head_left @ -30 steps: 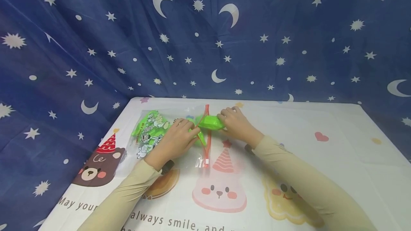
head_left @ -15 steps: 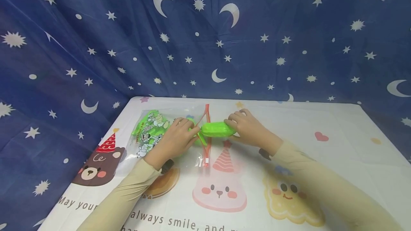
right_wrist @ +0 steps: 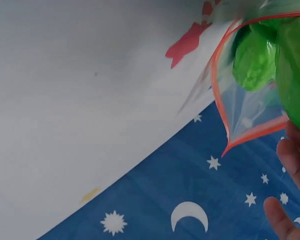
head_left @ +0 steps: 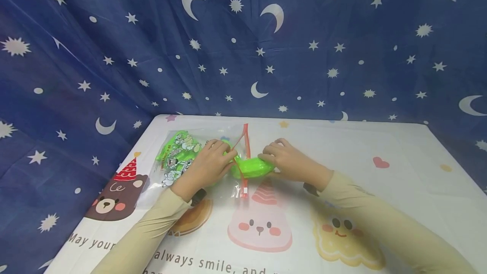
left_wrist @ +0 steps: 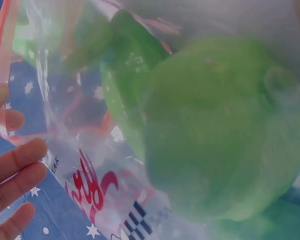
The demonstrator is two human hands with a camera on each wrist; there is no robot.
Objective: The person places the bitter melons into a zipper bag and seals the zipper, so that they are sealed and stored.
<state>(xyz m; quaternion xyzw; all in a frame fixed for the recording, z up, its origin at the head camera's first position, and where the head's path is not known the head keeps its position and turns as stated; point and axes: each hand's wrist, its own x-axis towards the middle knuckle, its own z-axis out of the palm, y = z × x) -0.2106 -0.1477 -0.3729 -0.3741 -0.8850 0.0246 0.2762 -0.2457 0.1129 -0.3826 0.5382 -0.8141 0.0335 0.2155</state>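
Note:
A clear zip bag (head_left: pixel 224 189) with a red-orange zip edge and printed cartoon figures lies on the table, its mouth facing right and spread apart. My left hand (head_left: pixel 208 162) pinches the upper edge of that mouth. My right hand (head_left: pixel 285 160) grips the right end of a shiny, puffy bright green piece (head_left: pixel 254 167), whose left end is in the bag's mouth. Inside the bag are more green things, among them a rounded green lump (left_wrist: pixel 225 130) and a green form (right_wrist: pixel 254 60) near the opening. Their exact kind cannot be told through the plastic.
The white tablecloth (head_left: pixel 380 198) carries printed animals, hearts and lettering. A dark blue curtain (head_left: pixel 304 54) with moons and stars hangs behind and to the left. Dark wrist straps show under both sleeves.
My right hand first drew back to the right with the green piece, then came nearer and slightly left, so the piece sits lower at the bag's mouth. My left hand has stayed in place.

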